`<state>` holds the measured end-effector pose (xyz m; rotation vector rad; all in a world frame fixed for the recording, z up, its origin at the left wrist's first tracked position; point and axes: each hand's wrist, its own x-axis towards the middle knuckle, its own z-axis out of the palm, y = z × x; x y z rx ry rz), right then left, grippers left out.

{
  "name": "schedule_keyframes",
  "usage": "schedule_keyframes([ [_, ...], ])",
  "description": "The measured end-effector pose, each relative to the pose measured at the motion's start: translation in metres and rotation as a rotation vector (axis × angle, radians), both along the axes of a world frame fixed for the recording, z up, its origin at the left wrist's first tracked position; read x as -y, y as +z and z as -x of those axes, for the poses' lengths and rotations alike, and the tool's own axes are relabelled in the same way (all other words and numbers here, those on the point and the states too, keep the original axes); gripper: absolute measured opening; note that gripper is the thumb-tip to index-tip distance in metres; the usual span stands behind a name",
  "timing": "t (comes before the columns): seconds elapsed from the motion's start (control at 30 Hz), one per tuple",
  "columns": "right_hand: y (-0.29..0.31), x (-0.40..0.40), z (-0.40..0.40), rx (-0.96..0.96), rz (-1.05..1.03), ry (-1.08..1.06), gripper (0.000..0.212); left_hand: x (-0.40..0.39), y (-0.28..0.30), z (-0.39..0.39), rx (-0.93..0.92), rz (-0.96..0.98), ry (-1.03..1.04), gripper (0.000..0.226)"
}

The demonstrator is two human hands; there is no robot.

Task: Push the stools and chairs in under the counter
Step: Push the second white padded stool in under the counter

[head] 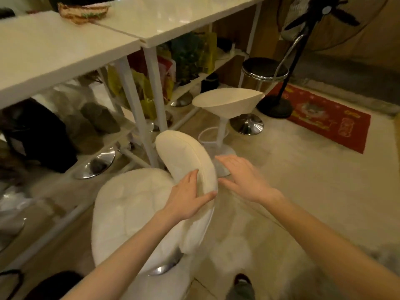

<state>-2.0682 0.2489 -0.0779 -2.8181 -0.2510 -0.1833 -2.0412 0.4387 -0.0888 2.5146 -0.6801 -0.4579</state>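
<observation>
A white padded chair (132, 213) with a curved backrest (184, 154) stands just in front of the white counter (65, 50). My left hand (188, 195) grips the near end of that backrest. Just right of the backrest my right hand (242, 176) hovers, fingers spread, holding nothing. Farther back a white cone-shaped stool (227, 102) stands out on the floor, and a black round stool (264, 68) with a chrome rim stands by the counter's far end.
Bags and dark bundles (39, 135) fill the low shelf under the counter. Chrome stool bases (97, 163) rest on the floor there. A black fan stand (279, 105) and a red mat (329, 120) lie at the right. A woven basket (84, 11) sits on the counter.
</observation>
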Motion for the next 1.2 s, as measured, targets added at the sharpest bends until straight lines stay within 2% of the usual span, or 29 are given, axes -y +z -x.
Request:
schedule_keyframes([
  [0.23,-0.001,0.057,-0.054,-0.095,0.068,0.316,0.075,0.049,-0.004,-0.005,-0.098,-0.006,0.343,0.098],
  [0.37,-0.007,0.062,-0.092,-0.15,0.223,0.491,0.096,0.059,-0.004,-0.009,-0.118,-0.036,0.481,0.119],
  [0.43,-0.01,0.058,-0.113,-0.142,0.29,0.58,0.099,0.063,-0.009,-0.013,-0.134,-0.045,0.523,0.12],
  [0.67,-0.019,0.042,-0.177,-0.027,0.423,0.898,0.097,0.079,-0.027,-0.034,-0.124,-0.017,0.616,0.109],
  [1.03,-0.026,0.007,-0.248,-0.067,0.526,1.308,0.097,0.09,-0.03,-0.056,-0.231,-0.026,0.889,0.104],
  [1.2,-0.037,-0.012,-0.268,-0.039,0.532,1.514,0.094,0.1,-0.031,-0.056,-0.256,-0.095,1.032,0.108],
])
